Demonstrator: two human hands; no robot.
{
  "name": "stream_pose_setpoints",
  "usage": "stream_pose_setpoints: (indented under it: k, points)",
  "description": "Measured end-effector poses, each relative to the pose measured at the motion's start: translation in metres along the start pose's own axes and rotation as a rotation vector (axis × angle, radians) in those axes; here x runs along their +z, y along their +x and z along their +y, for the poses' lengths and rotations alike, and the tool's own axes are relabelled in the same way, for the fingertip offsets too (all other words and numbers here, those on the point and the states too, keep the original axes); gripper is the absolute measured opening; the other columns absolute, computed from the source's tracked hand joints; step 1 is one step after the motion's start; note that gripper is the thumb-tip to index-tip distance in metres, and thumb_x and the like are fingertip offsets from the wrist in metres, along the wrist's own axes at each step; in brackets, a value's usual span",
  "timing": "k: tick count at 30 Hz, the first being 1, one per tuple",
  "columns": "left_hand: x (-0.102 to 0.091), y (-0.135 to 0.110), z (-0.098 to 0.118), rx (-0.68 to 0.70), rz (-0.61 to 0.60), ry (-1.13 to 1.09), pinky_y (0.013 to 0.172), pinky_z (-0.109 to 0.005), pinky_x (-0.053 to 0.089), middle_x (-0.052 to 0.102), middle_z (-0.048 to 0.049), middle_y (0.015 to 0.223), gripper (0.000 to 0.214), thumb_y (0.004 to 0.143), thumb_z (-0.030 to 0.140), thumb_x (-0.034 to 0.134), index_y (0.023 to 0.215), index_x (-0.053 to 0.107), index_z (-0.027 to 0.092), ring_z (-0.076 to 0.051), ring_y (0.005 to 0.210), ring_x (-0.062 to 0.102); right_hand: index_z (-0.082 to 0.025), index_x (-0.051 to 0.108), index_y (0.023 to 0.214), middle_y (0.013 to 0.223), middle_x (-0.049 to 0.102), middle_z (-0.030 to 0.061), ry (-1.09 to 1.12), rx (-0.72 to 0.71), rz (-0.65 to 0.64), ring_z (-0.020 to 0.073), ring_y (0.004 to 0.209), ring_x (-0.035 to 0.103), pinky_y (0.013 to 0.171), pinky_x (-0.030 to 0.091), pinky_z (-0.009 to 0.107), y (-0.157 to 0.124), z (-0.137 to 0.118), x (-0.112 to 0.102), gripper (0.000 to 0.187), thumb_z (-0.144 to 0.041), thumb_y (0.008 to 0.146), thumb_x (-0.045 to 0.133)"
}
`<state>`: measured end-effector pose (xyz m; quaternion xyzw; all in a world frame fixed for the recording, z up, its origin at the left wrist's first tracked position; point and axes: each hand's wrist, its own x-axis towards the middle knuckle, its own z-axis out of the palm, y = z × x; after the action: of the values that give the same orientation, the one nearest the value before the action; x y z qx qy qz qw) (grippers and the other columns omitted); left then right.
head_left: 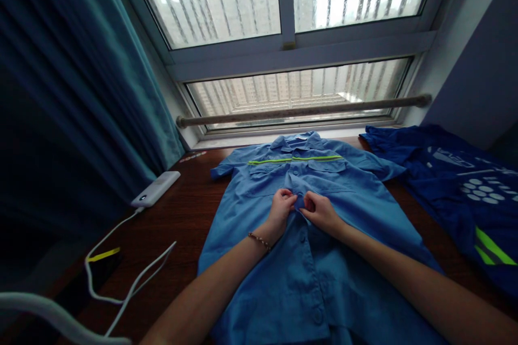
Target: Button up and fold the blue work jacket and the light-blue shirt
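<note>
A light blue short-sleeved shirt [251, 205] with a yellow-green stripe across the chest lies front up, its collar toward the window. My left hand [282, 206] pinches the front placket near the middle of the shirt. Close beside it, my right hand [319, 211] has its fingers curled and pinched on the other side of the same placket. The cloth between the two hands is lifted slightly. Below them, buttons [302, 238] run down the front edge. Whether a button sits between my fingertips is hidden.
A dark blue garment [441, 172] with white print lies to the right. On the left of the brown wooden table [182, 215] are a white power bank [157, 190], a white cable [133, 287] and a dark object with a yellow strip [104, 254]. A metal rail [303, 112] crosses before the window.
</note>
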<state>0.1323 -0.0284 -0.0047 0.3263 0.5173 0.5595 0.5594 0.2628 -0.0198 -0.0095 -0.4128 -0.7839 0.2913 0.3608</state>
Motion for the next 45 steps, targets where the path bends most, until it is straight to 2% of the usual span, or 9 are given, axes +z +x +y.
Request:
stream_pose_setpoints:
  k: [6,14,26,29,32,36,39,42,45]
  points:
    - [0.000,-0.001,0.001,0.013,-0.050,0.013,0.047,-0.016,0.031,0.046,0.0063,0.061,0.033,0.054,0.015,0.064,0.078,0.040,0.017,-0.004,0.048,0.044,-0.018,0.043,0.063,0.055,0.043,-0.0048,0.094,0.051,-0.007,0.0088,0.050,0.041,0.048,0.031,0.020,0.000,-0.003,-0.002,0.013,-0.021,0.068,0.054]
    - [0.002,-0.005,0.005,0.041,-0.152,-0.011,0.048,-0.016,0.032,0.047,0.0088,0.057,0.038,0.051,0.011,0.063,0.078,0.036,0.019,-0.004,0.045,0.044,-0.017,0.055,0.088,0.065,0.049,-0.0022,0.220,0.052,0.180,0.0094,0.055,0.045,0.052,0.036,0.021,-0.002,-0.007,-0.005,0.018,-0.030,0.077,0.050]
    - [0.002,-0.003,0.002,0.116,-0.205,0.068,0.050,-0.018,0.036,0.052,0.0069,0.060,0.038,0.053,0.011,0.064,0.079,0.037,0.018,-0.006,0.048,0.049,-0.017,0.047,0.070,0.044,0.045,-0.0070,0.699,0.440,0.031,0.0067,0.033,0.037,0.033,0.026,0.018,0.012,0.017,-0.002,0.033,-0.045,0.060,0.063]
    - [-0.001,0.003,0.000,0.185,-0.160,0.195,0.051,-0.019,0.037,0.054,0.0053,0.060,0.033,0.057,0.014,0.064,0.079,0.040,0.017,-0.007,0.050,0.050,-0.018,0.046,0.070,0.045,0.045,-0.0063,0.570,0.369,0.121,0.0080,0.035,0.038,0.035,0.028,0.020,0.010,0.008,-0.005,0.030,-0.045,0.066,0.058]
    - [-0.008,0.013,-0.002,0.309,-0.116,0.345,0.053,-0.019,0.038,0.054,0.0036,0.062,0.028,0.059,0.014,0.061,0.080,0.043,0.017,-0.009,0.054,0.052,-0.017,0.049,0.072,0.055,0.052,-0.0022,0.253,0.170,0.138,0.0106,0.048,0.048,0.045,0.035,0.021,0.004,-0.014,-0.011,0.020,-0.037,0.075,0.050]
    - [-0.016,0.027,-0.007,0.414,-0.107,0.477,0.056,-0.021,0.040,0.056,0.0014,0.067,0.024,0.063,0.013,0.058,0.083,0.044,0.017,-0.010,0.060,0.055,-0.016,0.053,0.080,0.062,0.057,0.0026,-0.240,0.049,-0.214,0.0156,0.057,0.054,0.053,0.039,0.025,-0.017,-0.057,-0.015,0.014,-0.029,0.078,0.050]
    - [-0.019,0.034,-0.010,0.463,-0.107,0.526,0.058,-0.021,0.040,0.056,0.0012,0.068,0.022,0.064,0.014,0.057,0.082,0.045,0.017,-0.010,0.061,0.055,-0.012,0.057,0.094,0.081,0.061,0.0138,-0.551,0.105,-0.382,0.0256,0.076,0.057,0.064,0.043,0.033,-0.048,-0.079,-0.010,0.032,-0.036,0.073,0.057]
    - [-0.023,0.042,-0.010,0.510,-0.103,0.558,0.057,-0.021,0.039,0.056,0.0010,0.069,0.021,0.064,0.014,0.056,0.082,0.046,0.017,-0.010,0.061,0.055,-0.014,0.051,0.114,0.116,0.049,0.0199,-0.664,0.049,-0.294,0.0352,0.106,0.044,0.084,0.038,0.045,-0.081,-0.072,-0.009,0.058,-0.046,0.067,0.061]
    - [-0.028,0.053,-0.006,0.522,-0.115,0.569,0.056,-0.020,0.039,0.056,0.0018,0.066,0.020,0.063,0.013,0.056,0.080,0.047,0.017,-0.010,0.059,0.054,-0.021,0.036,0.129,0.134,0.032,0.0122,-0.658,-0.009,-0.187,0.0346,0.122,0.023,0.094,0.027,0.051,-0.099,-0.041,-0.024,0.067,-0.053,0.072,0.052]
